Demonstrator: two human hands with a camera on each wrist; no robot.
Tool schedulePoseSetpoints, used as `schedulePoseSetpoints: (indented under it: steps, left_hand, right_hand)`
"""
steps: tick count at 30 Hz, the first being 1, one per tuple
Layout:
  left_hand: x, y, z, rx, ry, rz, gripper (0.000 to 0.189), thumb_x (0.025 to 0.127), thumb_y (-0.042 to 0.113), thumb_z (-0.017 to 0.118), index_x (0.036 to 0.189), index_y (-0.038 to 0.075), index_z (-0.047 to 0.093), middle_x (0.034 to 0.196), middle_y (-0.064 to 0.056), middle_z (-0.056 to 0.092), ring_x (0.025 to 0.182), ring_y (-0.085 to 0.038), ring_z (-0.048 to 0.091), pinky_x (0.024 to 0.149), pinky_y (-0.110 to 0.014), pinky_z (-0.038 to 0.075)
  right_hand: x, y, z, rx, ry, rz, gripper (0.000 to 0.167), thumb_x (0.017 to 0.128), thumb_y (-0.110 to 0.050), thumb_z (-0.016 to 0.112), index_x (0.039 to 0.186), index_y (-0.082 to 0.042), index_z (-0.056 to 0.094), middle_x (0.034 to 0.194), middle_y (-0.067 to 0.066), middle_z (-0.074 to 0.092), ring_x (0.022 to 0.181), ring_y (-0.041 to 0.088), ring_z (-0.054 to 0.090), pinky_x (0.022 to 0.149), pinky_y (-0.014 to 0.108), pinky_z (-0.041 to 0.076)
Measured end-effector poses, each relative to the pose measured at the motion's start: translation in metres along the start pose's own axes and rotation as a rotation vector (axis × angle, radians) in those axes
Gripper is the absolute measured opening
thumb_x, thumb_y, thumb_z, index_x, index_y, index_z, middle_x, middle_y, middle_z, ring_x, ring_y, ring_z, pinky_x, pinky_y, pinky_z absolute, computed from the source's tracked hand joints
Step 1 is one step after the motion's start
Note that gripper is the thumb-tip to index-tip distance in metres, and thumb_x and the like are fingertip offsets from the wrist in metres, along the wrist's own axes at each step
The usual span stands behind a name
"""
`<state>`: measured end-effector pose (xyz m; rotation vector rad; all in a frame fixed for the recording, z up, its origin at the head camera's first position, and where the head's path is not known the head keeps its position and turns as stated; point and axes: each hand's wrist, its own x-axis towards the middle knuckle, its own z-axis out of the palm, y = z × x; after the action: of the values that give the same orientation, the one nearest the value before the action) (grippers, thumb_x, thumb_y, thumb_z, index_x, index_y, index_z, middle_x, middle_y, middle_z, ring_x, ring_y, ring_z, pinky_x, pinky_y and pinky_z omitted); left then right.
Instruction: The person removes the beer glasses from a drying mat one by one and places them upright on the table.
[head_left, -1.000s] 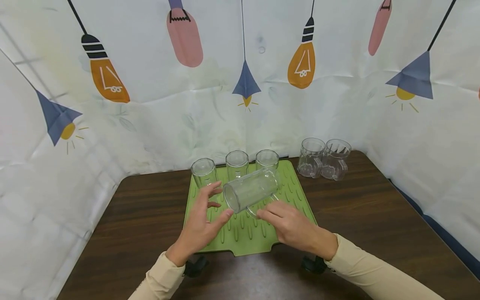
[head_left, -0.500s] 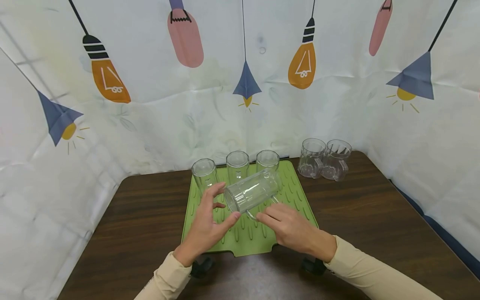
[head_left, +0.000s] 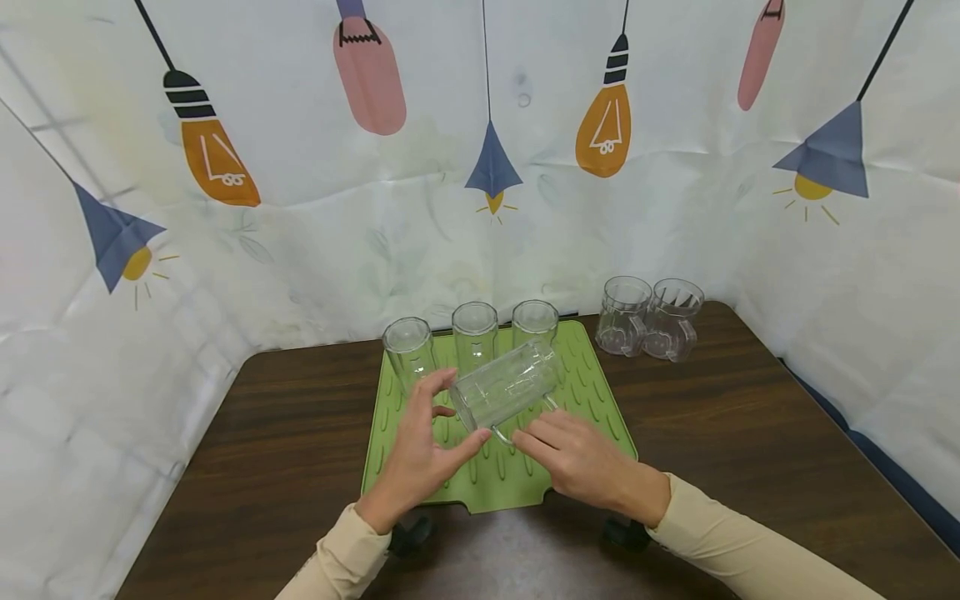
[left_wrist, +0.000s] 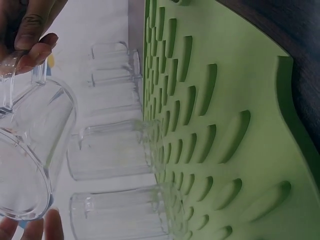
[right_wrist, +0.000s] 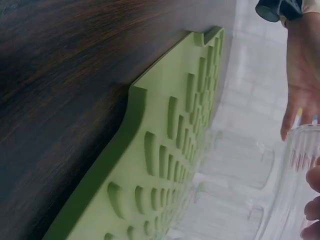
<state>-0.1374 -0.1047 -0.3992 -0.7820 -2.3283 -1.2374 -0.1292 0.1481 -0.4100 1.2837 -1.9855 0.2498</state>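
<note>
A glass mug point(head_left: 506, 387) is held in the air above the ribbed green mat point(head_left: 498, 492), tipped well over on its side. The right hand point(head_left: 581, 454) grasps its handle point(left_wrist: 7, 90), presumably because the loop gives a surer hold than the slick wall; the left hand point(head_left: 423, 454) spans the end toward the desk's left edge, thumb below and fingers above, likely to steady the slanted weight. The mat lies mid-desk point(head_left: 247, 467), well within reach of both hands, and three glasses point(head_left: 474, 333) line its back edge, which leaves its front part free for handling. Two clear mugs point(head_left: 622, 321) stand side by side off the mat, toward the desk's back right corner. Both forearms come in from the front edge, the right knuckles uppermost, the left palm turned toward the mug.
</note>
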Motion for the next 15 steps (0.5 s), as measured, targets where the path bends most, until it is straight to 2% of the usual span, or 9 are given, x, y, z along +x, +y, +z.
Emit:
schedulePoseSetpoints:
  steps: [3,5,7,9,12,15]
  left_hand:
    - [-0.0005,0.0005,0.0019,0.000,-0.005,-0.011,0.083,0.084,0.019,0.087,0.152,0.013,0.041,0.145,-0.012,0.051,0.124,-0.022,0.057,0.089,-0.035,0.062]
    - [-0.0009,0.0009,0.0031,-0.002,-0.006,-0.025,0.081,0.084,0.019,0.087,0.151,0.013,0.042,0.144,-0.011,0.051,0.122,-0.021,0.058,0.090,-0.037,0.063]
    - [-0.0014,0.0009,0.0045,-0.004,-0.003,-0.035,0.079,0.085,0.019,0.086,0.150,0.012,0.043,0.143,-0.011,0.051,0.121,-0.021,0.059,0.091,-0.038,0.063]
    - [-0.0016,0.0005,0.0057,-0.007,0.002,-0.039,0.078,0.084,0.019,0.086,0.149,0.011,0.044,0.142,-0.012,0.051,0.121,-0.021,0.060,0.092,-0.039,0.063]
    - [-0.0018,-0.0007,0.0073,-0.023,0.003,-0.037,0.077,0.083,0.018,0.087,0.148,0.011,0.045,0.142,-0.012,0.050,0.123,-0.023,0.059,0.093,-0.038,0.064]
    - [-0.0024,-0.0009,0.0076,-0.043,-0.002,-0.044,0.077,0.083,0.016,0.087,0.147,0.011,0.045,0.142,-0.013,0.049,0.124,-0.024,0.058,0.093,-0.037,0.064]
  right_hand:
    - [-0.0012,-0.0001,0.0005,-0.006,-0.005,-0.004,0.031,0.086,0.009,0.060,0.108,-0.008,0.074,0.091,-0.002,0.069,0.080,0.012,0.062,0.075,0.026,0.055]
    - [-0.0017,-0.0004,0.0007,-0.008,-0.009,-0.003,0.031,0.094,0.008,0.051,0.108,-0.008,0.074,0.091,-0.002,0.069,0.080,0.012,0.062,0.074,0.025,0.055]
    - [-0.0022,-0.0006,0.0005,-0.011,-0.012,-0.003,0.032,0.096,0.007,0.049,0.109,-0.009,0.074,0.092,-0.002,0.069,0.080,0.012,0.061,0.074,0.025,0.055]
    - [-0.0023,-0.0007,0.0003,-0.015,-0.016,-0.003,0.032,0.096,0.007,0.049,0.109,-0.009,0.073,0.092,-0.002,0.069,0.080,0.012,0.061,0.074,0.025,0.055]
    - [-0.0022,-0.0006,0.0003,-0.028,-0.018,-0.007,0.030,0.088,0.007,0.059,0.110,-0.009,0.073,0.092,-0.003,0.069,0.080,0.012,0.061,0.075,0.025,0.055]
    - [-0.0015,-0.0007,0.0007,-0.043,-0.018,-0.012,0.028,0.086,0.004,0.062,0.108,-0.009,0.073,0.092,-0.003,0.069,0.080,0.012,0.061,0.075,0.025,0.055]
